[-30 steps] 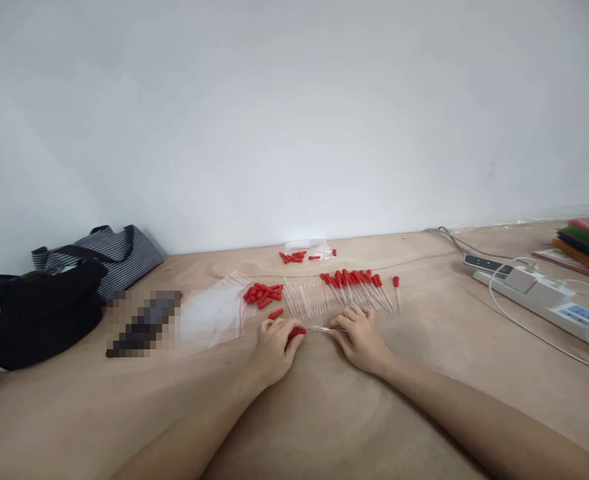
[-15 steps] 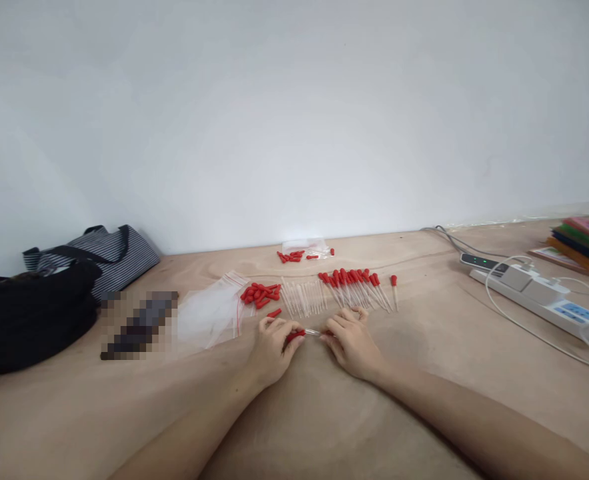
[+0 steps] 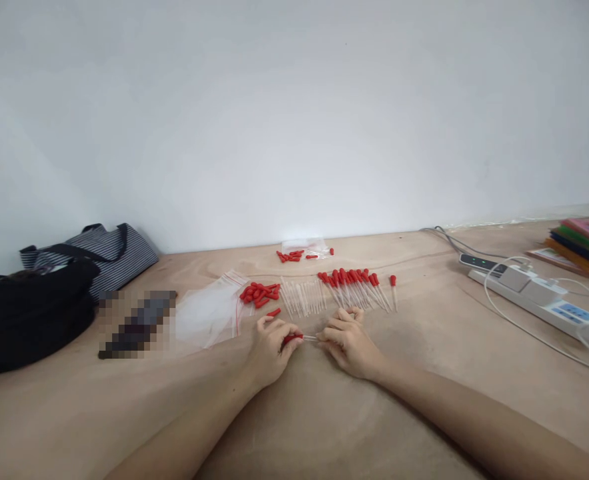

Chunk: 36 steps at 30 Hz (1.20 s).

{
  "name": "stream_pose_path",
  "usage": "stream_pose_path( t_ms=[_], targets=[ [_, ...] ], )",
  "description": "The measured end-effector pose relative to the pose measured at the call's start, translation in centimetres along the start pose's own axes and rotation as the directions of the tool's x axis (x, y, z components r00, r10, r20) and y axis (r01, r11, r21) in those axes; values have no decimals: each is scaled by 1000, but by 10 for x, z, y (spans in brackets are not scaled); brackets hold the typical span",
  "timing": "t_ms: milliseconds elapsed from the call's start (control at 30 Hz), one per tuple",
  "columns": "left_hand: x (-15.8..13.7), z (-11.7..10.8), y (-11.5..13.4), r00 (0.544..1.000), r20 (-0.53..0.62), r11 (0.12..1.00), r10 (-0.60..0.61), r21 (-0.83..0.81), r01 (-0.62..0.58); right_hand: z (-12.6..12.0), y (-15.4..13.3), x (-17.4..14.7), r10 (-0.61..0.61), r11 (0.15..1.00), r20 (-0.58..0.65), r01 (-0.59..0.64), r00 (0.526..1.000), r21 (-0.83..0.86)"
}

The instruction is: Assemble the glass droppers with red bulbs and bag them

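Observation:
Pinched in my left hand (image 3: 270, 350) is a red rubber dropper bulb (image 3: 293, 339), partly covered by the fingers. A clear dropper tube (image 3: 310, 338) spans the short gap between my hands, its left end at the bulb's mouth. My right hand (image 3: 348, 341) is closed on the tube's other end; how far the tube goes into the bulb cannot be told. Just beyond my hands lie a pile of red bulbs (image 3: 259, 293), a row of clear tubes (image 3: 304, 298) and a fan of droppers with bulbs fitted (image 3: 353, 283). One loose bulb (image 3: 274, 313) rests near my left fingers.
Clear zip bags (image 3: 202, 317) lie left of the bulbs. Farther left are a blurred dark object (image 3: 139, 327), a black bag (image 3: 39, 320) and a striped bag (image 3: 129, 260). A power strip (image 3: 534, 297) with cables stands right, before a colourful stack (image 3: 584, 243).
My right fingertips have shifted slightly left and down along the tube. The red that showed at them is gone from sight. My left hand keeps hold of the bulb, almost unmoved.

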State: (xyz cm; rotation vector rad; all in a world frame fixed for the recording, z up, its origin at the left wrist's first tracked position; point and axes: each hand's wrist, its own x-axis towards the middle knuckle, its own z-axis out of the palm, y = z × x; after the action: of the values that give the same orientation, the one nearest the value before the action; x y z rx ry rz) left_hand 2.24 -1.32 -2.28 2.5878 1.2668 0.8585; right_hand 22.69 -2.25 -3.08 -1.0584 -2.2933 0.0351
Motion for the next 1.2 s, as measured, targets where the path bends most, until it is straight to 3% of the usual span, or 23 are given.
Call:
stream_pose_path(
  t_ms=[667, 1200],
  targets=[
    [-1, -3, 5, 996, 12, 994, 88, 59, -88, 4, -10, 3, -1, 999, -47, 0, 999, -33],
    [1, -1, 10, 993, -30, 993, 115, -11, -115, 12, -15, 6, -4, 999, 42, 6, 999, -34]
  ],
)
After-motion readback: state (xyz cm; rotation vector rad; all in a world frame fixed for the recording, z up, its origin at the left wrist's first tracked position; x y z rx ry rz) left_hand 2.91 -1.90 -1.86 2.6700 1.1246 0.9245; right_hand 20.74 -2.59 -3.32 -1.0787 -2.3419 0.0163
